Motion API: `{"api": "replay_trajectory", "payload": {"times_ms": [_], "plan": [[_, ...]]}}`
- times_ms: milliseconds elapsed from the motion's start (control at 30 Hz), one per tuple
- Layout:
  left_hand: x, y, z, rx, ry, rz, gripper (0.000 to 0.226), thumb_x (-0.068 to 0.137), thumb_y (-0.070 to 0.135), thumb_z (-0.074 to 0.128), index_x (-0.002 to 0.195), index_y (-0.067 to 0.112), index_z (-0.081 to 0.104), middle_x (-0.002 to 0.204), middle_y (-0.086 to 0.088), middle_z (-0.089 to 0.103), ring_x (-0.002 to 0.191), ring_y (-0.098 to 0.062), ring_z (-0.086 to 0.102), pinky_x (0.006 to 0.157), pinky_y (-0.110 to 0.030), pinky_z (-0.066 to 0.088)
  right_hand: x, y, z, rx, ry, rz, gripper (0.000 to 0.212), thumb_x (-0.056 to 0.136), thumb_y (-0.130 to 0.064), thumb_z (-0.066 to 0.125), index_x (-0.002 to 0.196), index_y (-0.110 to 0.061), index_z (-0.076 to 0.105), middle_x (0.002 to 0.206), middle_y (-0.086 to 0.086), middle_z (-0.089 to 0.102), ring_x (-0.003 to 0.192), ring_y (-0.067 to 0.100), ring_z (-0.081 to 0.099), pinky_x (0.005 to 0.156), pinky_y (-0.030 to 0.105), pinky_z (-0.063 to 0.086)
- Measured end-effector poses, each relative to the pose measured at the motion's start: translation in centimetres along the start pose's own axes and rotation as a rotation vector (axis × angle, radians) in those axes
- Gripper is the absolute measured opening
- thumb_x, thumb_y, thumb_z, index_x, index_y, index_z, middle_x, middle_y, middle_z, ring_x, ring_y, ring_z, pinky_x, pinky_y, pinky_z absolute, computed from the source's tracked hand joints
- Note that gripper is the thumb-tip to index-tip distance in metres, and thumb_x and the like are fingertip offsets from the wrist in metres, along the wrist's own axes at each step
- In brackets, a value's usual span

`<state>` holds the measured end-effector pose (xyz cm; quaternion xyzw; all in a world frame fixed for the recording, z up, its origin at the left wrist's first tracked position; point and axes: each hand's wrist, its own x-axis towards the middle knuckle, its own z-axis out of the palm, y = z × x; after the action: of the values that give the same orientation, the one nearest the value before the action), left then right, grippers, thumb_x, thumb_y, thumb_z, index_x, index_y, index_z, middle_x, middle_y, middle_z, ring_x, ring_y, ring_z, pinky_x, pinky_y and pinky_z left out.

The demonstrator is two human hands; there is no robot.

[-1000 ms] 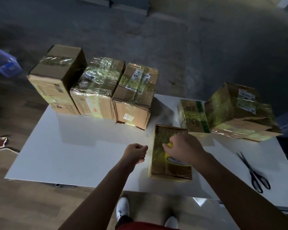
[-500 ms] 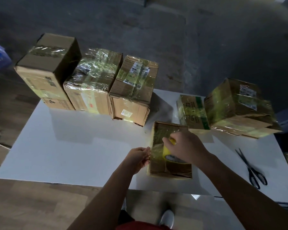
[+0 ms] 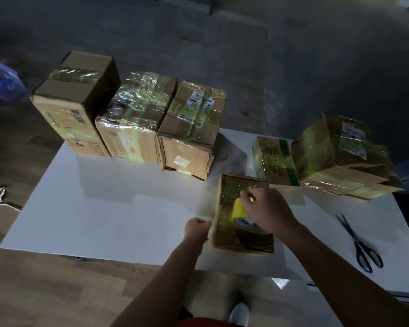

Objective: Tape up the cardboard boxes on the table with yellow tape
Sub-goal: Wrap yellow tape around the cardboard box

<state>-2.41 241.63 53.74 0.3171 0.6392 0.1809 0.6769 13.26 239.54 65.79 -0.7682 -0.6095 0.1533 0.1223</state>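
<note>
Cardboard box (image 3: 246, 246) lies flat, brown, its top glossy with yellow tape (image 3: 229, 192).

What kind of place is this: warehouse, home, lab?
Probably an improvised packing station in a storeroom or workshop, though that is not certain. Signs: a white table lined with taped-up cardboard boxes, a yellow tape roll and scissors at hand, and a bare grey floor beyond.
</note>
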Motion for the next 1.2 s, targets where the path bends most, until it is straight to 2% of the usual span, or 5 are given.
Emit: {"api": "replay_trajectory", "payload": {"times_ms": [300,567,733,967,1200], "plan": [[-3.2,1.8,2.6,0.380,0.220,0.528,0.027,0.091,0.038,0.062,0.101,0.014,0.053,0.095,0.003,0.055,0.084,-0.013,0.055,0.071,-0.030,0.051,-0.2,0.8,-0.4,0.042,-0.047,-0.093,0.042,0.093,-0.040,0.046,0.056,-0.021,0.041,0.051,-0.001,0.043,0.047,0.010,0.042,0.047,0.026,0.027],[-2.9,1.0,3.6,0.389,0.335,0.490,0.020,0.093,0.038,0.057,0.096,0.020,0.050,0.094,0.006,0.053,0.083,-0.013,0.054,0.071,-0.035,0.050,-1.6,4.8,-1.1,0.446,-0.216,-0.061,0.038,0.082,-0.062,0.049,0.088,-0.027,0.062,0.075,-0.006,0.062,0.069,0.006,0.059,0.056,0.013,0.042],[-2.8,0.8,3.7,0.422,0.396,0.484,0.018,0.094,0.037,0.055,0.094,0.021,0.049,0.093,0.008,0.052,0.082,-0.016,0.054,0.068,-0.032,0.043,-0.9,6.6,-2.6,0.178,-0.037,-0.238,0.040,0.086,-0.048,0.059,0.055,-0.023,0.051,0.047,-0.008,0.044,0.042,0.004,0.039,0.042,0.014,0.031],[-2.9,0.7,3.8,0.466,0.434,0.488,0.023,0.094,0.042,0.055,0.094,0.020,0.051,0.092,0.007,0.056,0.078,-0.015,0.054,0.064,-0.030,0.041,-1.2,9.6,-3.8,-0.180,-0.064,-0.097,0.049,0.084,-0.058,0.055,0.078,-0.010,0.068,0.066,0.003,0.062,0.063,0.019,0.056,0.056,0.025,0.040],[-3.3,0.9,3.9,0.510,0.471,0.514,0.023,0.093,0.042,0.056,0.095,0.019,0.050,0.092,0.007,0.056,0.079,-0.015,0.054,0.060,-0.029,0.036,-1.2,11.0,-1.4,-0.186,-0.187,0.004,0.048,0.085,-0.054,0.054,0.053,-0.021,0.037,0.049,-0.002,0.041,0.045,0.012,0.037,0.045,0.024,0.024]]}}
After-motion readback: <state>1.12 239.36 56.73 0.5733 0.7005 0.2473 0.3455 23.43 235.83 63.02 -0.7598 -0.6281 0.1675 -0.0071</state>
